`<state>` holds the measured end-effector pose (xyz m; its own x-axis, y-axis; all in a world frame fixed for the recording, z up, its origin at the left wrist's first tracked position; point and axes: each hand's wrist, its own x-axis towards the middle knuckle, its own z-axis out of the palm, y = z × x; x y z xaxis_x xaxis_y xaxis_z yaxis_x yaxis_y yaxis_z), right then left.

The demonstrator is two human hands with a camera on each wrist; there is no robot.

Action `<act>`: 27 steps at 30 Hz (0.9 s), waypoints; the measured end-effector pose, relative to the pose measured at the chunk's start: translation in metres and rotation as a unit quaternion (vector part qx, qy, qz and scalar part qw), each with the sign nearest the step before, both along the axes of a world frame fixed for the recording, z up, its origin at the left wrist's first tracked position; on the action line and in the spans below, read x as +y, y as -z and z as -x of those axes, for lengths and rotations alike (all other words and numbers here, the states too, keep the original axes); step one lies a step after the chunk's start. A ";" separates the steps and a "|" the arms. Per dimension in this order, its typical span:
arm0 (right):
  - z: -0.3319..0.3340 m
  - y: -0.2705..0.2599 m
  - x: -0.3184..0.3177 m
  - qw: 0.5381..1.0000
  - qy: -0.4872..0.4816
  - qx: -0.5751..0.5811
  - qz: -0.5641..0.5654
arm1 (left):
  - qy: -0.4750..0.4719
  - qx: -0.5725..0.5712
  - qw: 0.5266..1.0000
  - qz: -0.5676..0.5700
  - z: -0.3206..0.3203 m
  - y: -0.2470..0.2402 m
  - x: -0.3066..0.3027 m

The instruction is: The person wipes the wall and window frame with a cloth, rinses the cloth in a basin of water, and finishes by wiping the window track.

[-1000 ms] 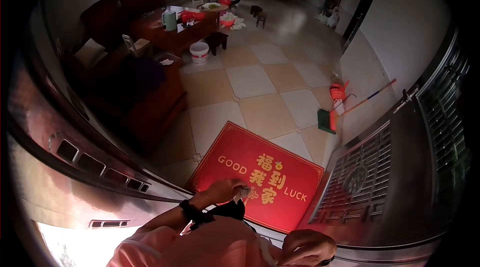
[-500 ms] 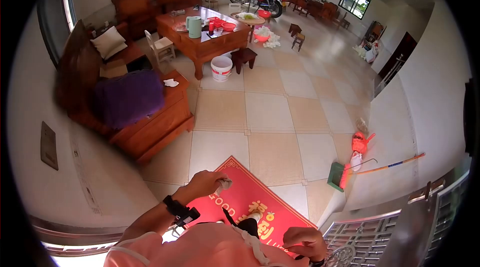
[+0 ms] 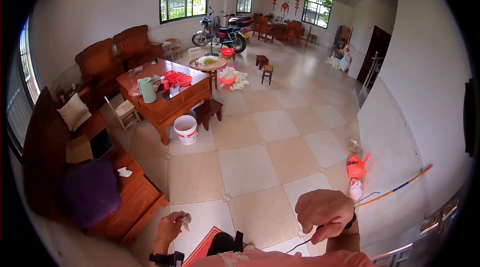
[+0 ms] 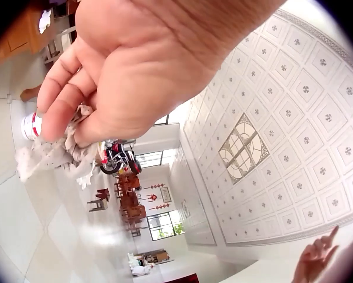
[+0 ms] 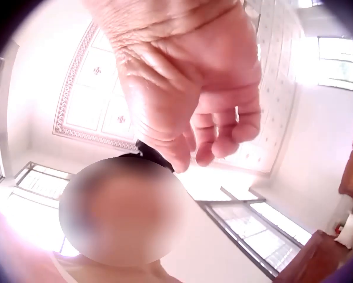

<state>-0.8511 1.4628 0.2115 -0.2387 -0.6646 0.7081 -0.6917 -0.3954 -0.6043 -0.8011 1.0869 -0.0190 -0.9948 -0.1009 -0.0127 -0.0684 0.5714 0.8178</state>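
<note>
At the lower left of the head view, my left hand (image 3: pixel 169 229) pinches a small crumpled pale cloth (image 3: pixel 186 218) between thumb and fingers. The left wrist view shows this cloth (image 4: pixel 44 158) wrinkled and speckled with grey, its loose end hanging past the fingertips. My right hand (image 3: pixel 326 213) is raised in front of the body at the lower right, its fingers loosely bent and nothing gripped. In the right wrist view the fingers of that hand (image 5: pixel 194 94) hang down. Below it in the head view runs a thin dark cord (image 3: pixel 299 245).
A red doormat (image 3: pixel 202 248) lies at my feet. To the left stand a wooden bench (image 3: pixel 142 207) with a purple cloth (image 3: pixel 92 194), a table (image 3: pixel 187 104) and a white bucket (image 3: pixel 187 138). Along the right wall are red and white bags (image 3: pixel 355 168) and a broom handle (image 3: pixel 400 187).
I have moved forward off most of the doormat into the room, and the view has tilted up. My right hand has risen; the left still holds the cloth, now farther left.
</note>
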 end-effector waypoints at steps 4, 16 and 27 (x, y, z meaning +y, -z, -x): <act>0.062 -0.071 -0.049 0.979 -0.133 0.010 0.156 | -0.062 0.000 0.997 -0.047 0.069 0.020 -0.016; 0.307 -0.084 -0.180 0.946 -0.318 0.034 0.053 | -0.110 0.049 0.993 0.000 0.305 0.002 -0.135; 0.494 -0.032 -0.299 0.879 -0.469 0.053 -0.062 | -0.218 -0.002 0.976 0.003 0.386 0.022 -0.214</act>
